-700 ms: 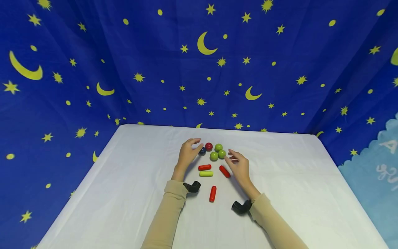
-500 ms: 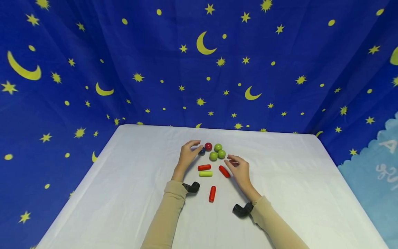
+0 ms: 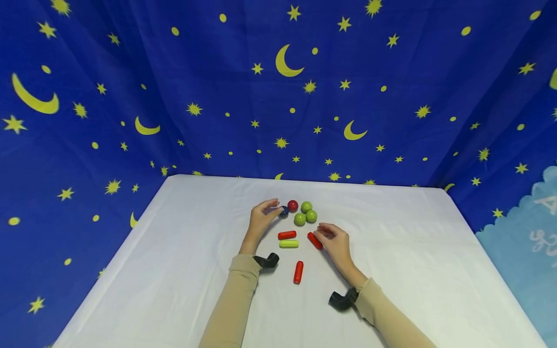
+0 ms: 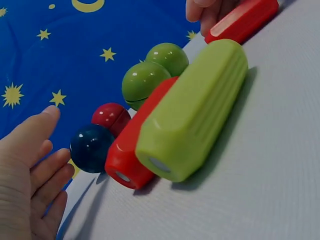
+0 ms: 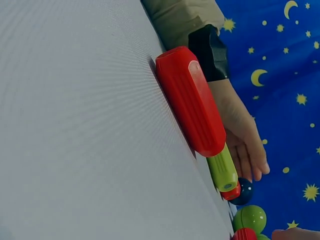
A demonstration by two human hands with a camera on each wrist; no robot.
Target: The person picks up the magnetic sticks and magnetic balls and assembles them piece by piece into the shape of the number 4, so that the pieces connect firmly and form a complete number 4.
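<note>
My left hand is beside a glossy dark blue ball; the left wrist view has its fingers extended, not wrapped round the ball. My right hand hovers at the upper end of a slanted red stick, fingers loosely bent and no grip visible. A red ball and three green balls cluster between the hands. Closer to me, a second red stick lies above a yellow-green stick. The third red stick lies apart, nearer the front. Pale discs mark some stick ends.
A white cloth covers the table. Blue fabric with yellow stars and moons rises behind it and at both sides. Each wrist wears a black camera mount. Light blue fabric with white lettering hangs at the right.
My right hand has drawn back from the green balls towards me, down to the slanted red stick. The left hand has shifted slightly towards me, beside the blue ball. Balls and sticks stay put.
</note>
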